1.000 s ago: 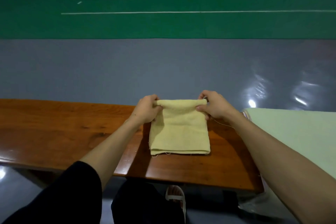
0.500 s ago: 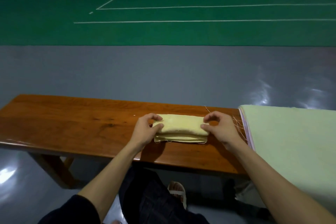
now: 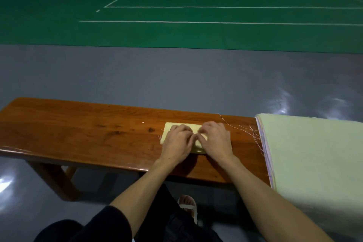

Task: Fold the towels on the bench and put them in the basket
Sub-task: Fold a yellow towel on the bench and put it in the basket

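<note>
Folded towel (image 3: 167,132) on bench (image 3: 88,133); towel stack (image 3: 314,153) right.

Both arms are stretched forward and angled inward, so that the two grips are set side by side, touching or nearly so. The left grip (image 3: 177,141) is laid palm down with its back turned up, and its fingers (image 3: 182,128) are loosely bent and pointed toward the right. The right grip (image 3: 216,139) is laid palm down likewise, its fingers (image 3: 207,126) loosely bent and pointed toward the left. The fingertips of the two are met at the middle. Both wrists are held low and nearly straight. The left forearm (image 3: 143,188) is bared up to a dark sleeve (image 3: 110,224) near the elbow; the right forearm (image 3: 265,192) is bared as far as it is seen.
</note>
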